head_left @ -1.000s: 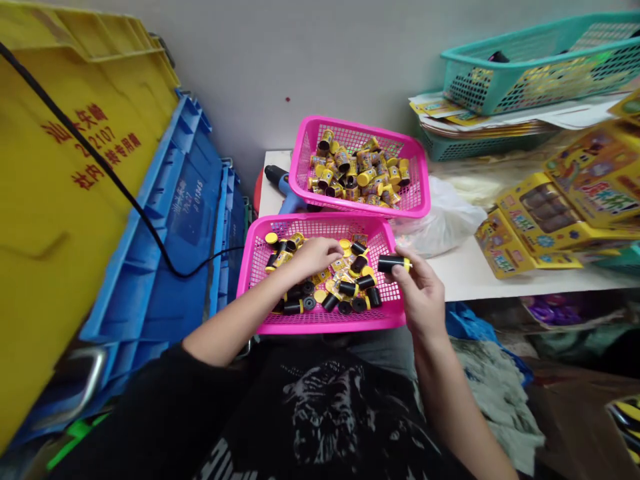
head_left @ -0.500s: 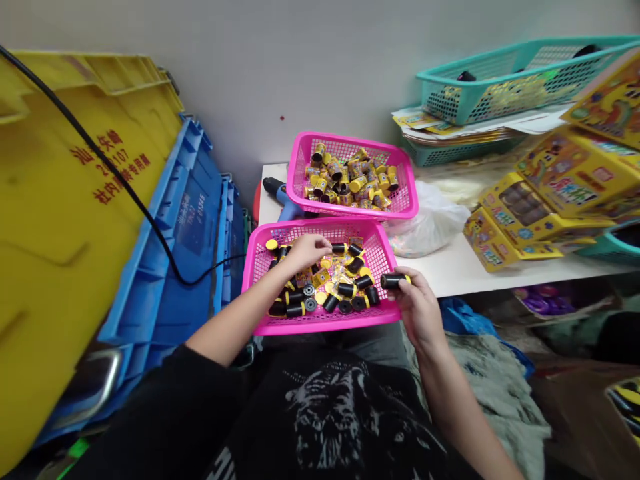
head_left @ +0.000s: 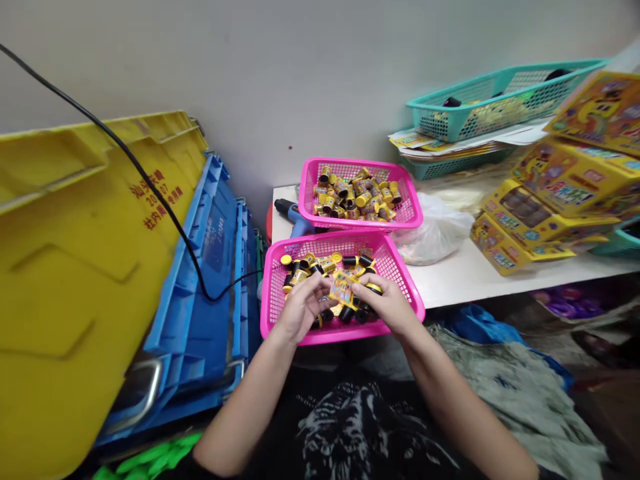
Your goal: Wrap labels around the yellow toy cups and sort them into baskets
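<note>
Over the near pink basket (head_left: 418,308), my two hands meet at a small yellow printed label (head_left: 343,288). The fingers of my left hand (head_left: 300,308) pinch its left side. My right hand (head_left: 391,303) has its thumb and fingertips at the label's right side, and a black canister with a yellow cap (head_left: 374,289) sits in its curled fingers, partly hidden. Below and around my hands, several loose black canisters (head_left: 347,315) with yellow caps and more yellow printed pieces lie in the basket.
Behind stands a second pink basket (head_left: 413,223) of canisters with printed wraps. A blue heat-gun-like tool (head_left: 299,220) lies beside it. To the right are a clear plastic bag (head_left: 433,230), stacked yellow boxes (head_left: 545,193) and a teal basket (head_left: 445,123). Blue crates (head_left: 200,267) and a black cable (head_left: 165,207) are left.
My left hand has come up from the basket with the yellow label. My right hand has moved left with the canister to meet it. The camera view has shifted.
</note>
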Available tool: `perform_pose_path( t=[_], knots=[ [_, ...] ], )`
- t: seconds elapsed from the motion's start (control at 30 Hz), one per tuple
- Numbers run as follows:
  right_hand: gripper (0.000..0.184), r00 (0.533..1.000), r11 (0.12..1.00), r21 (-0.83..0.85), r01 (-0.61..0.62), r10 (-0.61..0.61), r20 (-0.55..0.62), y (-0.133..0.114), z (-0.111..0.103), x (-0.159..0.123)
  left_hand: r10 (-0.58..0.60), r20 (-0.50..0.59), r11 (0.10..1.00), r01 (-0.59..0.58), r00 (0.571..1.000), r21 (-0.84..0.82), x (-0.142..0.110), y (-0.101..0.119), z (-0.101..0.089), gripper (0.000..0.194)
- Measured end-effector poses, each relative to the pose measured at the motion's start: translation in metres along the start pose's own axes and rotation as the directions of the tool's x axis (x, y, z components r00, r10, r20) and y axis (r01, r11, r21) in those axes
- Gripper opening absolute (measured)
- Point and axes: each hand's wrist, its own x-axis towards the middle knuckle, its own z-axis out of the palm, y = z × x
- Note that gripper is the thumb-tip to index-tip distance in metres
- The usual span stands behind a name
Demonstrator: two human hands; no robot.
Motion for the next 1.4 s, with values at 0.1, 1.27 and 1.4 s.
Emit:
perform_pose_path(
  t=[0.1, 1.27, 1.4],
  knots=[
    [0.02, 0.99, 0.969, -0.222, 0.109, -0.085, 0.114, -0.007, -0.008, 0.002, 0.073, 0.041, 0.962, -0.081, 0.996, 0.262, -0.001, 0.002, -0.003, 0.034],
    [0.033, 0.947, 0.942, -0.112, 0.317, -0.309, 0.086, 0.011, -0.003, 0.009, 0.061, -0.027, 0.982, -0.055, 0.998, 0.179, 0.005, -0.017, -0.008, 0.035],
    [0.048, 0.989, 0.948, 0.319, 0.004, -0.051, 0.139, 0.018, 0.009, 0.005, 0.041, 0.034, 0.989, -0.046, 0.999, 0.137, 0.003, -0.018, -0.007, 0.032]
  ],
)
